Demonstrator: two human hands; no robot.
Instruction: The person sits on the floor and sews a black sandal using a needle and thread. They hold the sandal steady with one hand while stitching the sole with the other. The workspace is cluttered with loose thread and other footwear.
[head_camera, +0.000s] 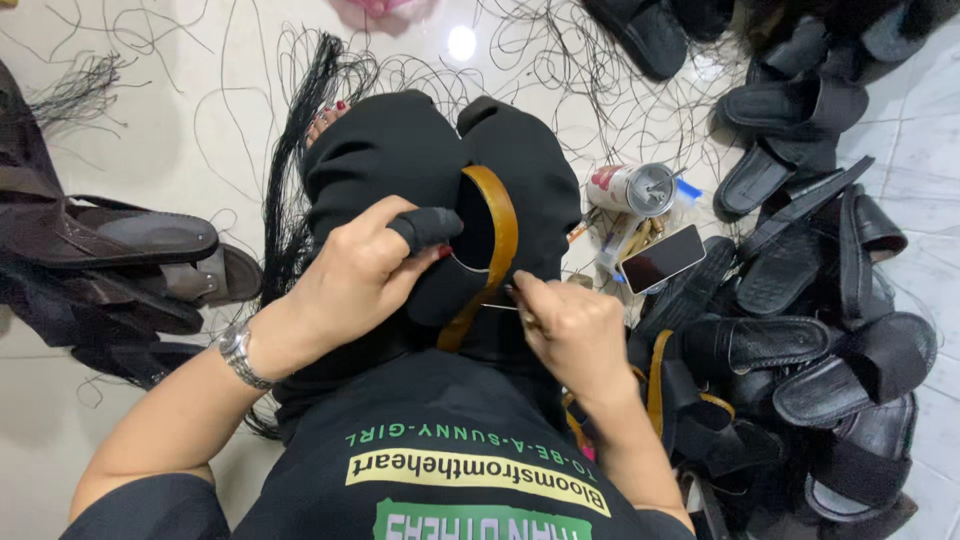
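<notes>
Two hands on one sandal

Left hand, forefinger in a black sleeve, pinches the black sandal on the lap. Right hand pinches a thin needle at its tan-edged sole. The needle is barely visible. Loose black threads and piled sandals lie around.

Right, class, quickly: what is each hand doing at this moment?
Left hand: closed, gripping the black sandal, a black cover on one finger.
Right hand: closed, pinching a thin needle at the sandal's tan edge.
</notes>
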